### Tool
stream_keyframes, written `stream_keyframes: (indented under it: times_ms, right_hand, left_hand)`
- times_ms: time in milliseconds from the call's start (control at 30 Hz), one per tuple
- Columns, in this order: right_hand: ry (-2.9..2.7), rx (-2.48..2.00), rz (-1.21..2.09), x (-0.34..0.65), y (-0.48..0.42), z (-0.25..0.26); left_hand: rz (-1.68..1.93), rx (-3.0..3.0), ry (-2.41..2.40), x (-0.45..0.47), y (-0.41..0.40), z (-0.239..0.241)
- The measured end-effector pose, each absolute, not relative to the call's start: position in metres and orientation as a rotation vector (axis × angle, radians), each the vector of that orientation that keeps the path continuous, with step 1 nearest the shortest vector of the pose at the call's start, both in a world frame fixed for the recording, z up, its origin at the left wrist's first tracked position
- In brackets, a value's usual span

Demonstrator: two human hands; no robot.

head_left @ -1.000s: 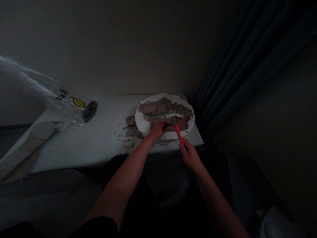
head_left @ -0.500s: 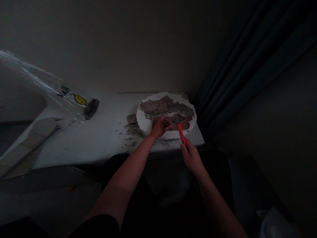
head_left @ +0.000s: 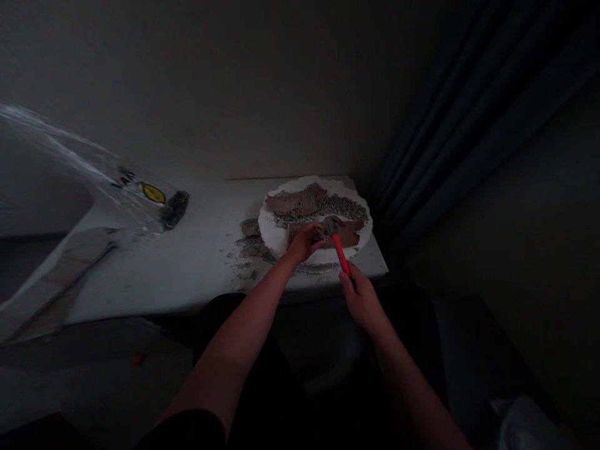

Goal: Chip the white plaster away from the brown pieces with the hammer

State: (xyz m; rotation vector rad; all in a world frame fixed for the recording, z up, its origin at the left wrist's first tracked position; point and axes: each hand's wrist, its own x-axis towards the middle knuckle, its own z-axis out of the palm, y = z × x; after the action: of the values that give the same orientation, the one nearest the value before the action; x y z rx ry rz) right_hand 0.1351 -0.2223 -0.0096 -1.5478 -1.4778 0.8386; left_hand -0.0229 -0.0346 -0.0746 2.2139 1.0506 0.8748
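Nearest of all, bare forearms (head_left: 234, 340) are seen stretched toward the white plate (head_left: 274, 240), which is set on a pale table (head_left: 164, 269). Just on plate's near side, R hand (head_left: 360, 294) is spotted: a red tool (head_left: 340, 251) is gripped, fingers closed round its dark lower end, shaft slanted over plate's near rim. Tool's far end is met by a grey lump (head_left: 330, 225); tool head or separate bit, can't be told, light v. dim. Over plate's near-L part, L hand (head_left: 302, 244) is held w/ fingers curled beside that lump; whether anything's pinched can't be made out. Under it, a brown slab (head_left: 349, 236) is laid across plate's near half, R end notched. Just L of plate, crumbs (head_left: 246, 253) are strewn, a grey clump (head_left: 250, 227) among them. On plate's far half, grit (head_left: 344, 206) is heaped R, a brown sheet (head_left: 290, 203) is laid L. Well L of plate, a clear bag (head_left: 175, 209) w/ yellow print is seen. Behind plate: wall (head_left: 234, 94); far R of it, a dark curtain (head_left: 445, 125) is hung.
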Motion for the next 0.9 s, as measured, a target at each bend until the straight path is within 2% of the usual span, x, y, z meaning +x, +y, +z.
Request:
stream_keyframes:
  times_ms: [600, 900]
  right_hand:
    - [-1.482, -1.596, 0.789, 0.137, -0.222, -0.018]
    - [-1.488, -1.610, 0.809, 0.135, -0.223, -0.028]
  left_hand:
    - [0.841, 2.201, 1.031, -0.022, -0.031, -0.077]
    - [0.966, 2.189, 0.983, -0.047, -0.023, -0.062]
